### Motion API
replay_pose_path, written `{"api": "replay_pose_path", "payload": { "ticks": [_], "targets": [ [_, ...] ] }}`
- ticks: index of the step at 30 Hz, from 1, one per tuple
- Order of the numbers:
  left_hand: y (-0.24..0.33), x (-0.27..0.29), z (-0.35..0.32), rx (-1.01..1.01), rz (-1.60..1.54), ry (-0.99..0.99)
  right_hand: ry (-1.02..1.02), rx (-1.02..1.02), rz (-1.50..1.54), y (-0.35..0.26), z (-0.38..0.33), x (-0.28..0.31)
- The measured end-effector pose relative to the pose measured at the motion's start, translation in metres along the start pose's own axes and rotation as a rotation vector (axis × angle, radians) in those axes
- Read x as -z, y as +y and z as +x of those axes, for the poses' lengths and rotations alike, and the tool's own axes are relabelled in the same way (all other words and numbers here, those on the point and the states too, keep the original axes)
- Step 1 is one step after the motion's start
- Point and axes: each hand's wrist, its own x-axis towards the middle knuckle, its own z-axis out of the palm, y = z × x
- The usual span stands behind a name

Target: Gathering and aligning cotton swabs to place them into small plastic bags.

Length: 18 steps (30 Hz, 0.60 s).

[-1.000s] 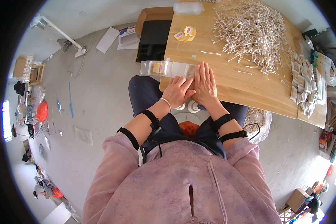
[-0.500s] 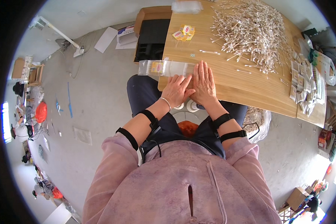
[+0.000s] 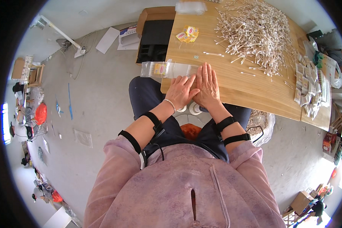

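Both hands lie flat, fingers straight and gripping nothing, left hand (image 3: 181, 91) and right hand (image 3: 206, 84) side by side pressing a clear packet of cotton swabs (image 3: 171, 70) whose long axis runs leftward off the wooden table (image 3: 250, 91) edge, upper centre.

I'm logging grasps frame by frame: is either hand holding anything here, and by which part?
Nothing is gripped: left hand and right hand lie flat, palms down, on one end of the clear bag of cotton swabs.
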Motion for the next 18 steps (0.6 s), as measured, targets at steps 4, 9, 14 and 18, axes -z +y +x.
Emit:
{"api": "replay_pose_path", "payload": {
  "ticks": [4,9,14,18],
  "targets": [
    [-0.0004,0.0003,0.0014,0.008,-0.026,0.002,-0.013,-0.002,-0.005,-0.0003,0.0002,0.0022],
    [0.0014,0.0026,0.0031,0.026,-0.039,-0.019,0.031,-0.005,0.072,-0.0019,-0.0008,0.003],
    [0.0056,0.0023,0.0086,0.071,-0.037,-0.016,0.023,-0.004,0.053,-0.0019,-0.0007,0.0001],
    [0.0054,0.0024,0.0093,0.07,-0.034,-0.048,-0.032,-0.018,-0.025,-0.0002,-0.0001,-0.0023]
  ]
}}
